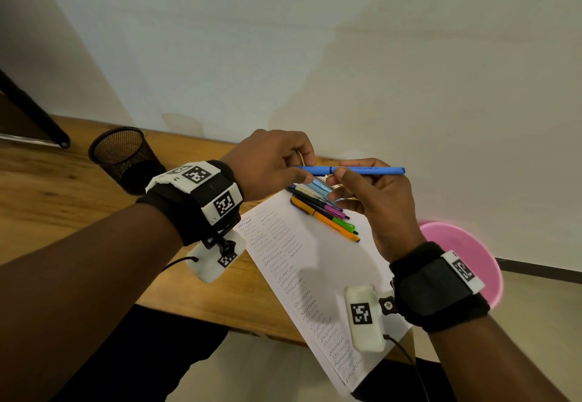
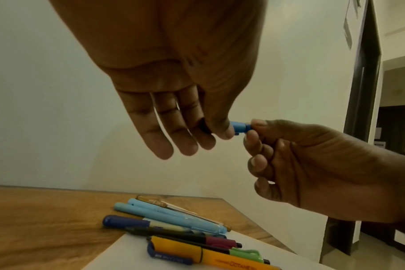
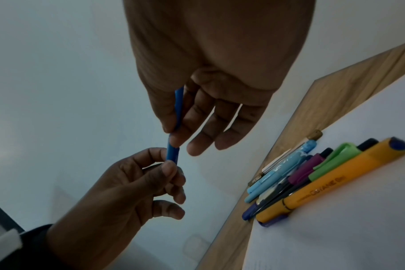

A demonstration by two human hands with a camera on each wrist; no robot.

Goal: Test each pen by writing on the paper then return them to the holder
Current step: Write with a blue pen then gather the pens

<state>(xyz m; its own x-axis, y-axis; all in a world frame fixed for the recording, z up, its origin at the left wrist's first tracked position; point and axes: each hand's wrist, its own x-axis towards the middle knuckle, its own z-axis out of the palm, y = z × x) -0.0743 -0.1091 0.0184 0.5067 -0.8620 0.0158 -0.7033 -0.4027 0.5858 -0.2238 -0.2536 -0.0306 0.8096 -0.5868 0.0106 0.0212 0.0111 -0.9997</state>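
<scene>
We hold a blue pen (image 1: 351, 170) level above the paper (image 1: 315, 263): our left hand (image 1: 271, 162) pinches its cap end, our right hand (image 1: 374, 203) pinches the barrel, other fingers relaxed.

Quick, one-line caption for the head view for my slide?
Both hands hold a capped blue pen above the scribbled paper, spare pens alongside, mesh holder empty-looking.

Black wrist straps (image 1: 437, 288) with white camera housings (image 1: 365, 318), black-and-white square markers, thin black cables.
</scene>
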